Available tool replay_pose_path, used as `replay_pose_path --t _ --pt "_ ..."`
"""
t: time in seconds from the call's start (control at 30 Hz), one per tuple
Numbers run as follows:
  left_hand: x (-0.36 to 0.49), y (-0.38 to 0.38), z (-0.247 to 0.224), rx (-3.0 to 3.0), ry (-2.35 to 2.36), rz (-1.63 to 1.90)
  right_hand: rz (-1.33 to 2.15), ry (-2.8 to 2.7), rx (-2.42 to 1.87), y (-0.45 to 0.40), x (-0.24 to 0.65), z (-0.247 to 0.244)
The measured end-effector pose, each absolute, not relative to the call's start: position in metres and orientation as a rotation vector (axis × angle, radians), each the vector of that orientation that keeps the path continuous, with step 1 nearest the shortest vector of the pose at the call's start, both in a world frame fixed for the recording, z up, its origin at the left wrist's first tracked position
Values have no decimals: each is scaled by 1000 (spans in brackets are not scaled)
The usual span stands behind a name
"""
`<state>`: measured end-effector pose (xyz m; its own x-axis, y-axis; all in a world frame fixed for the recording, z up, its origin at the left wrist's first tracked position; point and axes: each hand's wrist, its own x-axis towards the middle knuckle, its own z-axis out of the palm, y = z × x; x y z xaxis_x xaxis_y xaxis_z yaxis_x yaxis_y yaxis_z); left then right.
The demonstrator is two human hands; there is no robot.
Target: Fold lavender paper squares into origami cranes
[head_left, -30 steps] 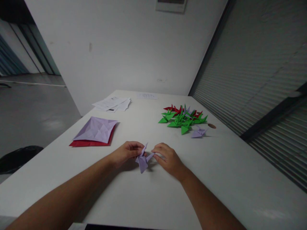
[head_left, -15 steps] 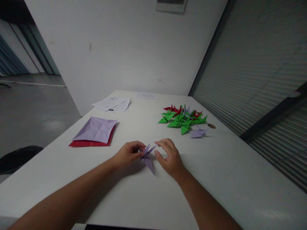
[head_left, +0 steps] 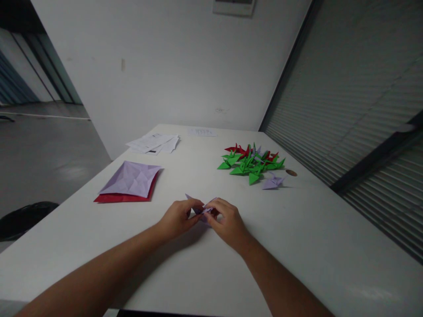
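Note:
Between my two hands, just above the white table (head_left: pixel 185 273), is a purple origami crane (head_left: pixel 205 211), partly hidden by my fingers. My left hand (head_left: pixel 180 215) pinches it from the left, and one pointed purple tip sticks up behind those fingers. From the right, the thumb and fingers of my right hand (head_left: pixel 228 220) are closed on another part of the same paper. A finished purple crane (head_left: pixel 272 181) stands farther off to the right, beside a pile of green cranes (head_left: pixel 246 165) with red cranes (head_left: pixel 243 151) behind.
Creased purple sheets (head_left: pixel 132 178) lie on red paper (head_left: pixel 124 199) at the left. Printed papers (head_left: pixel 153 143) rest toward the back left. A round hole cover (head_left: pixel 291 173) sits near the right edge, by the window blinds (head_left: pixel 346 110). A black bin (head_left: pixel 26 218) stands beyond the left edge.
My right hand has moved left and closed on the crane, which it was apart from before. The crane has turned, so a point now shows at its upper left.

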<state>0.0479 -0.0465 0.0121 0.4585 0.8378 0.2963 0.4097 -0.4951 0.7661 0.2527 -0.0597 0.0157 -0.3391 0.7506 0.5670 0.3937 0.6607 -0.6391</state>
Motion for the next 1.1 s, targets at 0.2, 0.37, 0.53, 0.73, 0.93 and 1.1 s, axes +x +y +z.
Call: replay_pose_path --t 0.2,0.37,0.53,0.73,0.93,1.1 --pt "41 -52 18 2060 1106 1114 492 -1957 -909 -56 256 15" --pt "32 -43 19 1594 1141 1451 540 -1959 -859 -55 260 18" --pt "30 -28 15 1300 1108 1290 636 -1975 -795 -57 262 21" --pt "28 -30 18 1345 926 906 731 -1929 -790 -56 266 20" --pt "24 -29 17 1417 883 718 779 -1875 -784 -54 268 17" --pt "23 -31 14 1293 830 680 747 -1902 -799 -55 267 18"
